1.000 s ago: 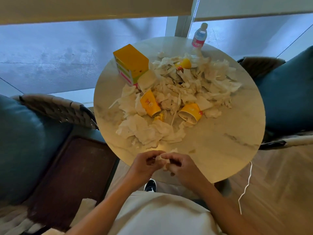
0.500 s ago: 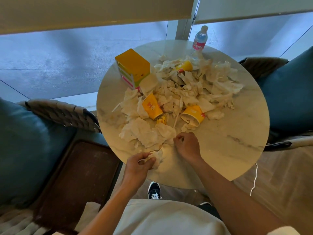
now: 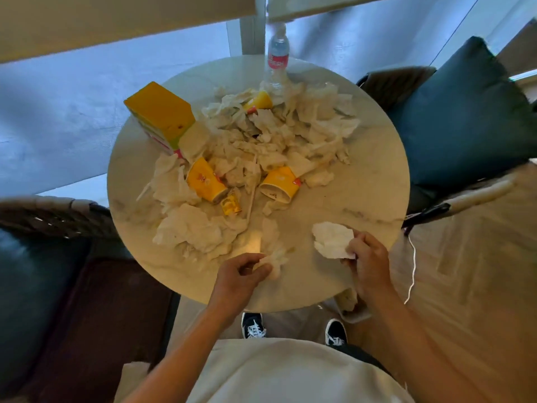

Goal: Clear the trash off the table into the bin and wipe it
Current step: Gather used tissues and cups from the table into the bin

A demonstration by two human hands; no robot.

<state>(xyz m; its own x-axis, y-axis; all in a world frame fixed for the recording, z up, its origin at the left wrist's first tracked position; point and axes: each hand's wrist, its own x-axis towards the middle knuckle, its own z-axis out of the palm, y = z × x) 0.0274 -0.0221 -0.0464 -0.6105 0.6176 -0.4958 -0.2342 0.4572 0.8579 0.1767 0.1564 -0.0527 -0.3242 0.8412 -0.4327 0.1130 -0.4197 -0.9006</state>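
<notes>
cam count: one only, head cam, so no 2nd view shares anything.
position: on my head, above the near edge of the round marble table [image 3: 363, 199].
facing: fwd and steeply down; my shirt front [image 3: 290, 373] fills the bottom edge, my shoes [image 3: 254, 327] show under the table rim.
nearness: close; my left hand [image 3: 238, 282] and right hand [image 3: 367, 263] sit in the lower middle, forearms run out of the bottom.
coverage: whole tabletop in frame, water bottle [image 3: 278, 58] at the far edge, window frame past it.
lens: wide-angle, edges bend; dark cushions at both sides.
</notes>
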